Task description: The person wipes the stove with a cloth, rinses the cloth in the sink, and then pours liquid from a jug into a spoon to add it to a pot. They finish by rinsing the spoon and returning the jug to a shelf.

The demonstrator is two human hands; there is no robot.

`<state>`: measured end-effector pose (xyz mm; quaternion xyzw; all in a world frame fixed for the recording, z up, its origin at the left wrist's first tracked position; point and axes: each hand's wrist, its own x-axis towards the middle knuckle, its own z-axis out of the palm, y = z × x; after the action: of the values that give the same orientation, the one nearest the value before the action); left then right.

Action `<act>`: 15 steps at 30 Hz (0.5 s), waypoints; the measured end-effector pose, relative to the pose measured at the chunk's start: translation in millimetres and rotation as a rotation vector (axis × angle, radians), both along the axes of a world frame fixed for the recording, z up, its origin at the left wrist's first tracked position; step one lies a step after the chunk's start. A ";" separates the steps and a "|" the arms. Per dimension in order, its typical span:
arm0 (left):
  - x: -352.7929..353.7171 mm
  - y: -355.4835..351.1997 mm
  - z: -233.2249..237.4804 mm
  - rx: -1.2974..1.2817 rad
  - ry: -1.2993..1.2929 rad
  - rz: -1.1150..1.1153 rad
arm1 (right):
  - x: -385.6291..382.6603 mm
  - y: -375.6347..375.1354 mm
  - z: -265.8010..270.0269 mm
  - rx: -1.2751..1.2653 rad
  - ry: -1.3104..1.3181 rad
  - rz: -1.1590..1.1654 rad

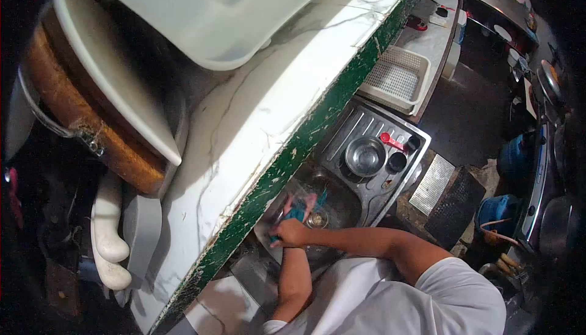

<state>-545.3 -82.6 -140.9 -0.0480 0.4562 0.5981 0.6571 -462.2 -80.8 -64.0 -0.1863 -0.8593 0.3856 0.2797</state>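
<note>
Holding teal cloth (296, 211), right hand (292, 233) meets left hand (311, 201) in the sink (343, 211).

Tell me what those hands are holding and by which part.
A teal, cloth-like thing, bunched up. The right hand closes around its nearer part; the left hand is too blurred to tell its grip.

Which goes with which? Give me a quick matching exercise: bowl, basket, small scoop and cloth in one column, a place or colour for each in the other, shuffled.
1. Bowl
2. Basket
3. Small scoop
4. Cloth

A. White, with a perforated base
B. At the right hand, over the basin
C. Silver and round
D. Red, on the drainboard

Pairs: 1-C, 2-A, 3-D, 4-B
</note>
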 end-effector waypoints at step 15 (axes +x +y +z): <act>-91.0 20.5 -156.5 0.281 -0.001 -0.167 | 19.4 72.0 -39.6 -0.060 -0.181 -0.397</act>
<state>-636.3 -62.0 -297.4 0.0825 0.3702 0.5992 0.7051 -442.8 -8.8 -103.7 -0.3940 -0.8156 0.3300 0.2660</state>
